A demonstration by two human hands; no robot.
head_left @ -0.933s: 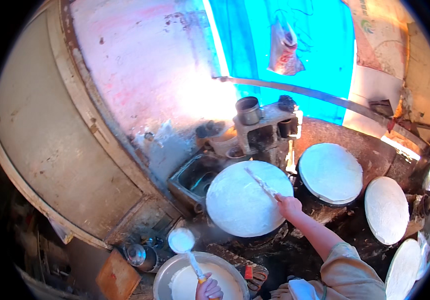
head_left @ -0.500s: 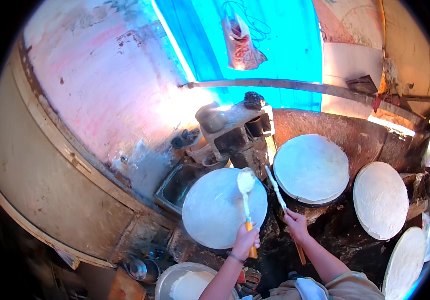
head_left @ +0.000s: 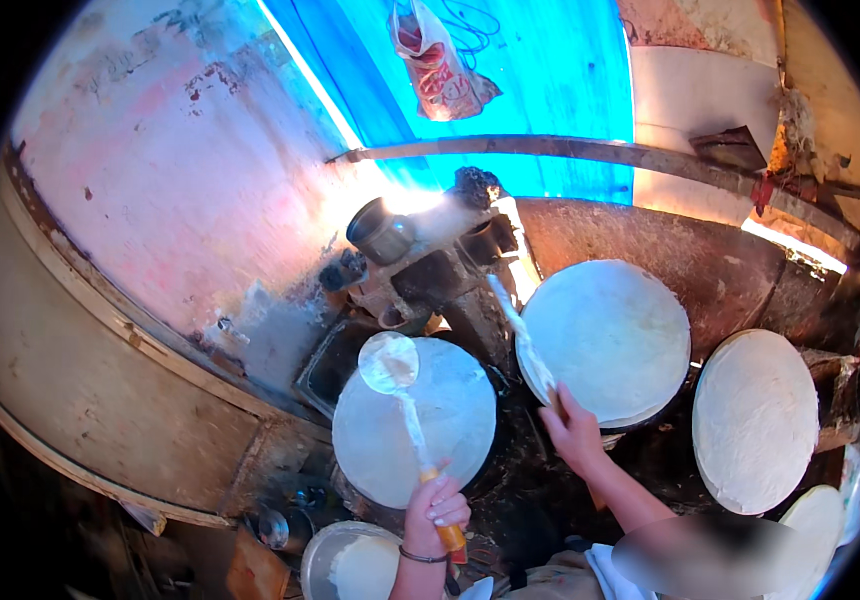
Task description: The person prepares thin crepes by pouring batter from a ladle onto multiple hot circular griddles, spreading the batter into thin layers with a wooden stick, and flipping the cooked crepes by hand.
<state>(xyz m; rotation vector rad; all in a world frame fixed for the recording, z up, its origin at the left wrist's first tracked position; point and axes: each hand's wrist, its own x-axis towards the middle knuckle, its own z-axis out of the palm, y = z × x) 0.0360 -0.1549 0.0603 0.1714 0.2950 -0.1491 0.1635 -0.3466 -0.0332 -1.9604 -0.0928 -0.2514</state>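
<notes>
My left hand [head_left: 437, 508] is closed round the orange handle of a ladle [head_left: 390, 362], whose round, white-coated bowl is over the far left part of a white-covered round griddle [head_left: 465, 415]. In my right hand [head_left: 572, 435] is a long wooden spatula [head_left: 520, 335], its blade smeared white. The blade lies along the left edge of a second white-covered griddle [head_left: 605, 340]; whether it touches cannot be made out. A bowl [head_left: 311, 560] with white batter stands near my left forearm.
Two more white-covered discs, a tilted one [head_left: 756, 420] and a partly hidden one [head_left: 818, 525], are on the right. A metal pot [head_left: 380, 232] sits on the sooty stand behind. A bag [head_left: 440, 75] hangs against blue sheeting. A wooden-edged panel [head_left: 120, 400] fills the left.
The view has shifted. My left hand has carried the ladle towards the far left side of its griddle. The spatula in my right hand has come against or over the second griddle's left edge.
</notes>
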